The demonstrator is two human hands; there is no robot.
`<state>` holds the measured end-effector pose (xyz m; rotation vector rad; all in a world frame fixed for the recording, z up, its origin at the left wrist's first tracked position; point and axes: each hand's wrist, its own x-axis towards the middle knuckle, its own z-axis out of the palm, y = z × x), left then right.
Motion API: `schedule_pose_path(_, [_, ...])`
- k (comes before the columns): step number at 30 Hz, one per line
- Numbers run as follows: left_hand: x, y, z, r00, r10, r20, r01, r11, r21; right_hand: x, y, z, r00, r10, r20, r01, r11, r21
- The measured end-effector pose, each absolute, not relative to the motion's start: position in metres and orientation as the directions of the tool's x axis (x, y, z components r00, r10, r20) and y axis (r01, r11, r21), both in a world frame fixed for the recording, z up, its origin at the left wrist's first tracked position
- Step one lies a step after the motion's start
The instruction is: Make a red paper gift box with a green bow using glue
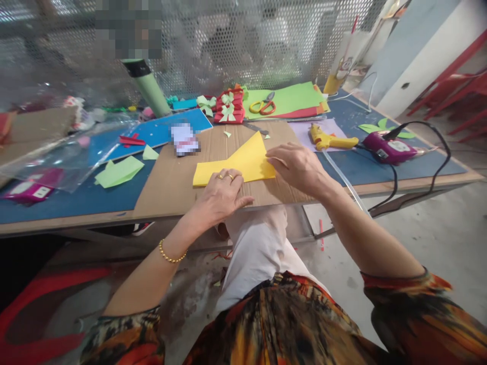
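A folded yellow sheet (pixel 243 161) lies on the brown cardboard (pixel 163 190) at the table's front edge, one corner pointing up and away. My left hand (pixel 222 195) rests on the sheet's lower left part, fingers partly bent and thumb stretched to the right. At the sheet's right edge, my right hand (pixel 299 167) has its fingers pressed together on the paper, with the thumb beneath them. Small pale green scraps (pixel 227 134) lie beyond the sheet.
Scissors (pixel 262 106) rest on green sheets (pixel 292 99) at the back. To the right are a yellow glue gun (pixel 331 139), a purple device (pixel 390 147) and a black cable. A green bottle (pixel 150 91) and cut green paper (pixel 119 171) are on the left.
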<state>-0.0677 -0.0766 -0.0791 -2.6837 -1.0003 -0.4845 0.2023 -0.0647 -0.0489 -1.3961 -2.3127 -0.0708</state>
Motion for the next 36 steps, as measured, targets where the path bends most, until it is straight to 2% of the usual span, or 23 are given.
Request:
schedule_pose_path(2, [-0.069,-0.076,-0.081,0.704,0.592,0.393,0.664,-0.745,-0.068,0.196,-0.043,-0.049,-0.4,0.831,0.387,0.848,0.496,-0.188])
schedule_pose_path(6, [-0.068,-0.075,-0.083,0.682,0.599,0.42,0.67,-0.741,-0.031,0.187,-0.02,-0.055,-0.436,0.854,0.284,0.861,0.487,-0.145])
schedule_pose_path(8, [-0.067,-0.075,-0.083,0.676,0.601,0.426,0.673,-0.739,-0.027,0.187,-0.017,-0.057,-0.426,0.858,0.288,0.861,0.482,-0.163])
schedule_pose_path(14, [-0.069,-0.076,-0.082,0.674,0.594,0.439,0.651,-0.758,0.025,0.19,-0.015,-0.051,-0.296,0.934,0.202,0.837,0.355,-0.417])
schedule_pose_path(18, [-0.072,-0.075,-0.082,0.664,0.622,0.415,0.647,-0.756,0.096,0.189,-0.018,-0.05,-0.277,0.931,0.239,0.789,0.362,-0.497])
schedule_pose_path(22, [-0.072,-0.076,-0.081,0.649,0.654,0.388,0.661,-0.737,0.138,0.187,-0.018,-0.054,-0.27,0.926,0.264,0.791,0.369,-0.487])
schedule_pose_path(31, [-0.074,-0.076,-0.079,0.675,0.664,0.322,0.677,-0.731,0.086,0.183,-0.021,-0.054,-0.258,0.931,0.26,0.824,0.352,-0.444])
schedule_pose_path(36, [-0.074,-0.075,-0.078,0.682,0.658,0.321,0.667,-0.739,0.099,0.183,-0.02,-0.054,-0.268,0.933,0.239,0.836,0.349,-0.423])
